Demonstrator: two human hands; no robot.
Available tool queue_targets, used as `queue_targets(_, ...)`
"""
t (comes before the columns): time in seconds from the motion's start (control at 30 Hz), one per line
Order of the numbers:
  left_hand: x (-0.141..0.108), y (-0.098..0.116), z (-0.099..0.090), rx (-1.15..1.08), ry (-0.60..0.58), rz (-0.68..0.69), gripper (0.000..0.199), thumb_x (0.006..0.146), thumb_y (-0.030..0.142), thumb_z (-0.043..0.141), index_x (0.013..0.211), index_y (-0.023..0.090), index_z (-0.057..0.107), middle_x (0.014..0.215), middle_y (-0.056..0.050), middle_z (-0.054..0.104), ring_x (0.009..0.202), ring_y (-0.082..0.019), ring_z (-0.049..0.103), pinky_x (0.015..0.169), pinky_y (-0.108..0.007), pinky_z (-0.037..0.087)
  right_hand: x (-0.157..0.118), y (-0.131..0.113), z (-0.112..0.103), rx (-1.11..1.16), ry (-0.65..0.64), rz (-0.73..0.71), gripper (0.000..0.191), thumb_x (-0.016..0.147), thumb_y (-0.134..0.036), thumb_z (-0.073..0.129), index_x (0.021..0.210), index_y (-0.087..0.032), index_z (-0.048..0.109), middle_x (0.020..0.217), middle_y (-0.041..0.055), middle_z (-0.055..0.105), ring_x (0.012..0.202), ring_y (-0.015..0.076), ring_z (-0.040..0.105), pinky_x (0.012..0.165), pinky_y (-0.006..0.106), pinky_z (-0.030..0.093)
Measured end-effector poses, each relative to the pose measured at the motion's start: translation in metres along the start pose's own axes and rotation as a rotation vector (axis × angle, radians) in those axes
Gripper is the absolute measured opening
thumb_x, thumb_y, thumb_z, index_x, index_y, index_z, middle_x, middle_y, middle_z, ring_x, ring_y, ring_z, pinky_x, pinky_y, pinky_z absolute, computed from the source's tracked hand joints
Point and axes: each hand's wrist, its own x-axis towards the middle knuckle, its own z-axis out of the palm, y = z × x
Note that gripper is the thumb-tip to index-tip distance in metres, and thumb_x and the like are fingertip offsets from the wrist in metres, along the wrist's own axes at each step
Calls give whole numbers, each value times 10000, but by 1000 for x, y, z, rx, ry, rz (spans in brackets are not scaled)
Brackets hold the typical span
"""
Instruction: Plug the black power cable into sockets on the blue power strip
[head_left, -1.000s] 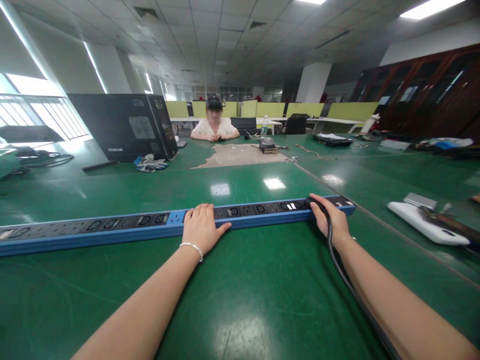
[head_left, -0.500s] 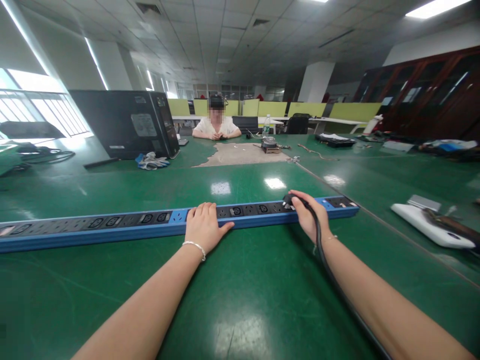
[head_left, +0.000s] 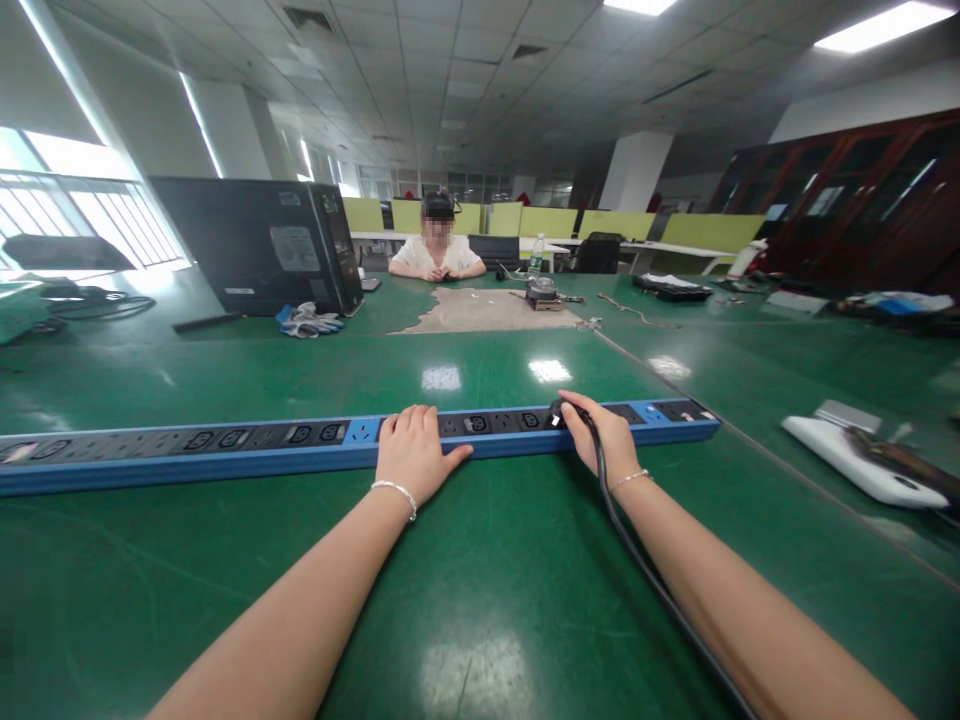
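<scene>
A long blue power strip (head_left: 495,445) with several black sockets lies across the green table. My left hand (head_left: 412,450) grips it near the middle, fingers over its top and thumb out along the front edge. Between the fingers of my right hand (head_left: 604,440) is a black plug (head_left: 556,412), held at a socket right of the middle of the strip. Its prongs are hidden, so I cannot tell how deep it sits. From the plug a black cord (head_left: 630,540) runs under my right wrist side and down toward the bottom edge.
A black computer case (head_left: 255,245) stands at the back left, gloves (head_left: 307,320) beside it. Across the table (head_left: 465,360) sits a person (head_left: 437,250) with hands together. A bottle (head_left: 537,255) stands at the back; a white device (head_left: 859,460) lies at the right.
My right hand has moved slightly left along the strip with the plug, whose prongs showed before and no longer do. My left hand has stayed on the strip.
</scene>
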Motion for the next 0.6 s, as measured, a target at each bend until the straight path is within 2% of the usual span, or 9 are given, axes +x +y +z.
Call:
queue_targets(0.1,0,0,0,-6,-1,-3,661,757,603,460,1205,117,462,1223,-169,541,1185,-292,430,1002,-431,272,-2,-4,-1,-99,-12,-33,304,848,-362,442,1047,-274,655,903,35,712,808,222,669,713,338,532)
queue_targets(0.3,0,1,-1,-14,-16,-14,669,749,604,465,1210,119,458,1225,-171,536,1189,-296,428,1005,-438,270,-8,-9,1,-194,-36,-251,317,862,-260,420,1111,-230,615,1050,59,673,892,201,655,904,386,455)
queue_targets(0.4,0,1,-1,-14,-14,-10,671,749,605,466,1212,120,457,1226,-167,536,1185,-296,430,1004,-439,271,-12,-10,2,-213,-29,-235,318,868,-246,412,1120,-220,605,1076,65,660,922,194,647,932,397,430)
queue_targets(0.6,0,1,-2,-13,-10,-2,669,755,603,465,1206,109,465,1226,-171,538,1182,-295,434,1002,-432,278,-15,-7,4,-213,-25,-234,330,871,-265,421,1156,-227,583,1115,69,639,916,200,650,893,377,462)
